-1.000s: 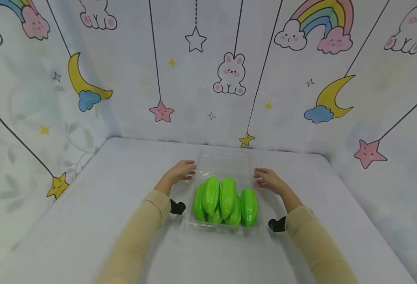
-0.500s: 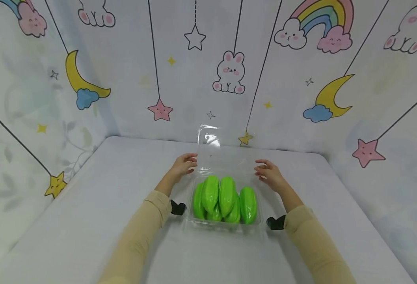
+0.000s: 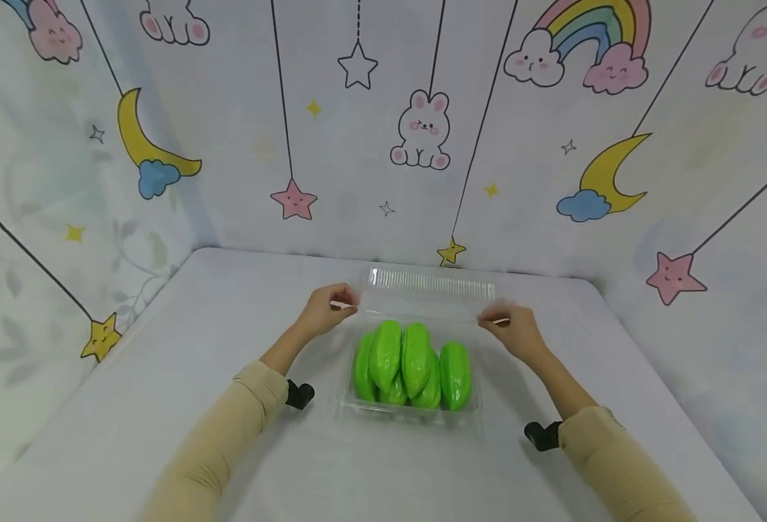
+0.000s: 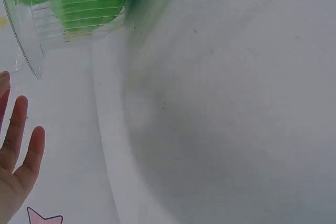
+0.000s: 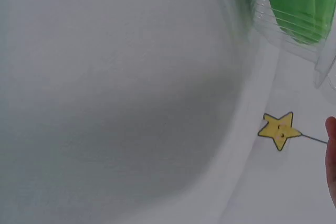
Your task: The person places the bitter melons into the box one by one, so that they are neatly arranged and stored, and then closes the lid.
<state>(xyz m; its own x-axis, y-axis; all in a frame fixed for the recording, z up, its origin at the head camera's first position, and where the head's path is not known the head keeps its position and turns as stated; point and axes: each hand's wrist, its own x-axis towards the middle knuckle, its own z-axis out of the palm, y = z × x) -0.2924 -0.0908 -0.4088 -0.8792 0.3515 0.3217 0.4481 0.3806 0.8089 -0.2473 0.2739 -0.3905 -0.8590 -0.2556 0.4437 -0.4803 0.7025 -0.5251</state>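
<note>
A clear plastic clamshell box (image 3: 409, 407) stands on the white table, holding several glossy, bright green, long fruit-like pieces (image 3: 386, 355) with pointed ends. Its clear lid (image 3: 423, 299) is raised at the back, its ribbed side facing up. My left hand (image 3: 323, 310) pinches the lid's left side with thumb and forefinger; in the left wrist view its other fingers (image 4: 34, 153) spread apart near the lid. On the opposite side my right hand (image 3: 517, 332) pinches the lid's right edge. The right wrist view has only a sliver of a finger (image 5: 331, 156).
The white table (image 3: 383, 471) ends at a rear edge close behind the lid. A cloth backdrop (image 3: 357, 145) printed with rabbits, stars and moons rises behind and at both sides. Black wrist-worn pieces (image 3: 300, 395) stick out from both beige sleeves (image 3: 259, 395).
The lid swung up and has tilted, so its ribbed side now shows. Both hands turned from relaxed fingers beside it to a pinch; the forearms spread outward. The box and green pieces stayed put.
</note>
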